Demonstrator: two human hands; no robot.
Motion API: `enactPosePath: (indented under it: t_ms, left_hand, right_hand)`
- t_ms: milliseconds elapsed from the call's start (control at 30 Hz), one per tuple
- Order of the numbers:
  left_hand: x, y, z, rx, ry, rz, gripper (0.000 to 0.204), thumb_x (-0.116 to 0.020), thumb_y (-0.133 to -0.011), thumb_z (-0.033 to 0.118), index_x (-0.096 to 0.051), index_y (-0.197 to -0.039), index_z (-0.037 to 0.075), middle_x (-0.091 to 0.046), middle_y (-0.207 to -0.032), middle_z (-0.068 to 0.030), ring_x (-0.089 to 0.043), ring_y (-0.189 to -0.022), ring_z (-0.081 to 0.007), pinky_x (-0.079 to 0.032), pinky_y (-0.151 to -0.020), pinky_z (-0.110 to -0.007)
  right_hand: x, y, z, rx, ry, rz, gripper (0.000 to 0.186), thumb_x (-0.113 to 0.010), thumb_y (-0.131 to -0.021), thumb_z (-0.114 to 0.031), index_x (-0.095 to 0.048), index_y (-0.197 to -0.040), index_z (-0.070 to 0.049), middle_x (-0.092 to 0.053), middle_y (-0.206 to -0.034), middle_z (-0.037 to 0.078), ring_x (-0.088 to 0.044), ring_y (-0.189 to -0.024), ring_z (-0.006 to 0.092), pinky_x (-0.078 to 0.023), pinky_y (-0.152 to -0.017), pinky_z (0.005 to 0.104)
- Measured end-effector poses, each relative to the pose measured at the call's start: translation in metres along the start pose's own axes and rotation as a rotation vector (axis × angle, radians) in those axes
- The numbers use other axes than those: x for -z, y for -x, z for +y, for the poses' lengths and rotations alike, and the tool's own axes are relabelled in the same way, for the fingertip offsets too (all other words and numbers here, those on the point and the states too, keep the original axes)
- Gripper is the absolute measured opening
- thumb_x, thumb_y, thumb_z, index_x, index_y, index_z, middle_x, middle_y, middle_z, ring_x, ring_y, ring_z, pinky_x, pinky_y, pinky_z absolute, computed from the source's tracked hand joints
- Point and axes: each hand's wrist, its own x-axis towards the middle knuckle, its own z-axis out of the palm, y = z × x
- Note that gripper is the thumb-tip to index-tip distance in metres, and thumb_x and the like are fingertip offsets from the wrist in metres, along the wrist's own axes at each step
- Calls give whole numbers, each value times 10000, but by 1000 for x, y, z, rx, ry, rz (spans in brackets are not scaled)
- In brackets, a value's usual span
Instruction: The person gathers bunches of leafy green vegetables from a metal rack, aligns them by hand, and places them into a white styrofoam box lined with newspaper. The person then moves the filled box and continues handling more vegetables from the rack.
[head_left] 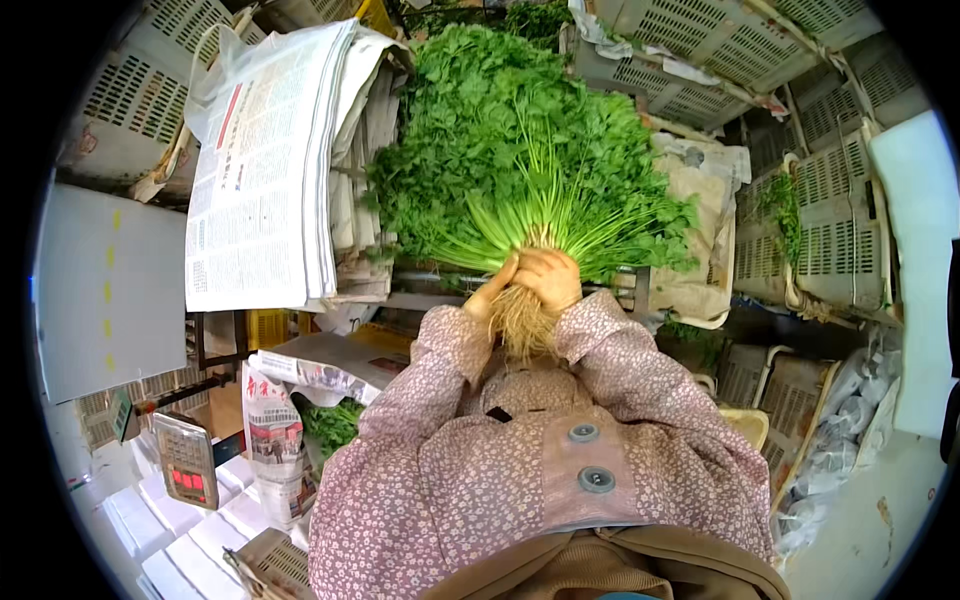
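Note:
A bunch of coriander (pixel 541 215) fans out away from me, its green stems spread and its stringy pale roots (pixel 523 322) hanging toward my chest. Both hands wrap round the base of the stems, just above the roots. My left hand (pixel 493 288) closes on the left side, thumb pointing up along the stems. From the right, my right hand (pixel 549 277) curls its fingers over the bunch. Beyond the hands, a big heap of leafy coriander (pixel 470 110) lies under and behind the bunch, and its leaves merge with those I hold.
A thick stack of newspapers (pixel 262 190) stands left of the heap. Brown paper (pixel 690 215) lines the right side. Plastic crates (pixel 830 215) surround the far and right sides. A calculator (pixel 184 460) sits at lower left, near a newspaper-wrapped bundle of greens (pixel 335 425).

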Motion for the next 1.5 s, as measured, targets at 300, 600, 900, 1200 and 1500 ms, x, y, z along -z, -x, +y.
enactPosePath:
  t_ms: [300, 600, 900, 1200, 1500]
  left_hand:
    - [-92, 28, 33, 207, -44, -289, 647, -537, -859, 477, -389, -1310, 37, -490, -1254, -156, -520, -1119, -270, -492, -893, -385]
    - [-152, 65, 61, 195, -282, -57, 410, -478, -906, 214, -485, -1186, -86, -599, -1068, -201, -635, -912, -269, -560, -729, -323]
    - [-93, 51, 22, 402, 161, -25, 454, -497, -914, 282, -452, -1262, -5, -565, -1157, -171, -607, -981, -322, -539, -803, -356]
    - [-72, 45, 3, 310, 192, 28, 428, -501, -840, 156, -460, -1220, -35, -587, -1103, -194, -606, -941, -298, -520, -808, -416]
    - [-122, 68, 51, 416, 205, 171, 481, -546, -889, 304, -445, -1271, 29, -501, -1248, -133, -521, -1082, -234, -427, -944, -369]
  right_hand:
    - [149, 10, -46, -350, -171, -376, 418, -624, -688, -80, -583, -1104, -80, -615, -1075, 88, -563, -1048, 257, -397, -954, 421]
    - [86, 35, 1, -1178, -704, -300, 541, -572, -859, -372, -503, -1161, 72, -606, -1012, 174, -587, -897, 221, -459, -790, 326]
    - [99, 35, 2, -495, -215, -829, 411, -494, -897, -351, -565, -1151, -36, -593, -1054, 232, -623, -795, 296, -490, -699, 381]
    - [51, -13, -12, -820, -144, -810, 449, -573, -838, -384, -605, -1002, 33, -622, -793, 193, -632, -714, 242, -513, -620, 347]
    - [60, 8, -32, -794, -283, -467, 274, -581, -849, -256, -610, -910, 9, -618, -647, 118, -576, -490, 177, -465, -483, 299]
